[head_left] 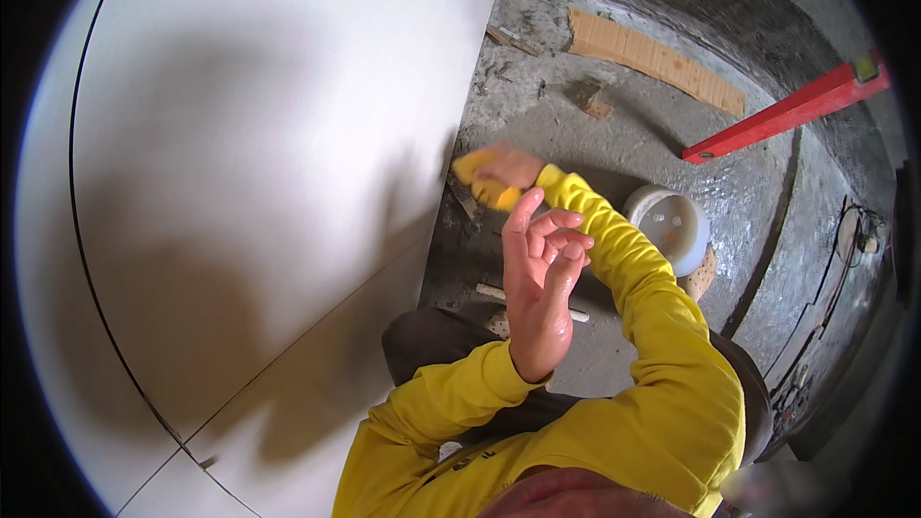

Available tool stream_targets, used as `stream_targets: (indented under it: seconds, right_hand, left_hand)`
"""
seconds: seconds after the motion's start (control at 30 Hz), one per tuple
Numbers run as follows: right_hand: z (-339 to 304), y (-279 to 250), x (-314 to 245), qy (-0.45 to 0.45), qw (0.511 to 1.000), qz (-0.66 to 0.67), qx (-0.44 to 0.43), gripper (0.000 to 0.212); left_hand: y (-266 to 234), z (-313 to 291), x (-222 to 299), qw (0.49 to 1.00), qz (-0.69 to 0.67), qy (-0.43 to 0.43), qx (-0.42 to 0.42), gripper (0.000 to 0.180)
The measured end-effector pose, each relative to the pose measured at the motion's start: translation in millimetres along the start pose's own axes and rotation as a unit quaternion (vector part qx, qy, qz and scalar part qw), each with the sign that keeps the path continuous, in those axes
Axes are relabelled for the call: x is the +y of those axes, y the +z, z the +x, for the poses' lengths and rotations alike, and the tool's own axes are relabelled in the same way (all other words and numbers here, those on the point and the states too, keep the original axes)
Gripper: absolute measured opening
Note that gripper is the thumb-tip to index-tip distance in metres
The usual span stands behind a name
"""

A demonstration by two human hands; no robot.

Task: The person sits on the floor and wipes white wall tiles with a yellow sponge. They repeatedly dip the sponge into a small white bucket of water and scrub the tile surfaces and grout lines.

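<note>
Head | right hand (504, 168) grips yellow sponge (477, 182) | left hand (539, 278) open, empty | white bowl (669, 225) near

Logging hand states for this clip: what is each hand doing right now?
Left hand: open, fingers loosely curled, raised, holding nothing.
Right hand: closed on a yellow sponge at the tile edge; blurred.

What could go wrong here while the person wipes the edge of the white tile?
1. The right hand presses a yellow sponge at the edge of the big white tile; a hard push might shift the tile or widen the thin joints.
2. The left hand looks wet and holds nothing, so it may slip if used for support.
3. The white bucket stands close to the right elbow and might be knocked.
</note>
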State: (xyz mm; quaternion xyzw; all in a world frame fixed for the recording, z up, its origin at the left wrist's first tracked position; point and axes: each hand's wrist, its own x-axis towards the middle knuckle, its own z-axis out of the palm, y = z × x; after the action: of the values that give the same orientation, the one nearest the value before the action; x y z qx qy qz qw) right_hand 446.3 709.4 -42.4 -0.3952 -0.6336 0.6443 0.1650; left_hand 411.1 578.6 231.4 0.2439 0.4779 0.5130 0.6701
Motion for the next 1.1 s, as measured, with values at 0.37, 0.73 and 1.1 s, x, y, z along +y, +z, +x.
stream_targets:
  seconds: [0.37, 0.73, 1.1]
  right_hand:
    - [119, -87, 18, 0.108, 0.918, -0.333, 0.186, 0.041]
    - [-105, -31, -37, -0.016, 0.870, 0.401, 0.287, 0.039]
    - [-157, -31, -99, -0.164, 0.785, 0.429, 0.416, 0.052]
  left_hand:
    - [4, -8, 5, 0.999, 0.043, 0.019, -0.016, 0.057]
    - [-8, 21, -22, 0.994, 0.019, -0.079, 0.068, 0.059]
    - [-4, 64, -69, 0.980, 0.149, -0.119, 0.051, 0.058]
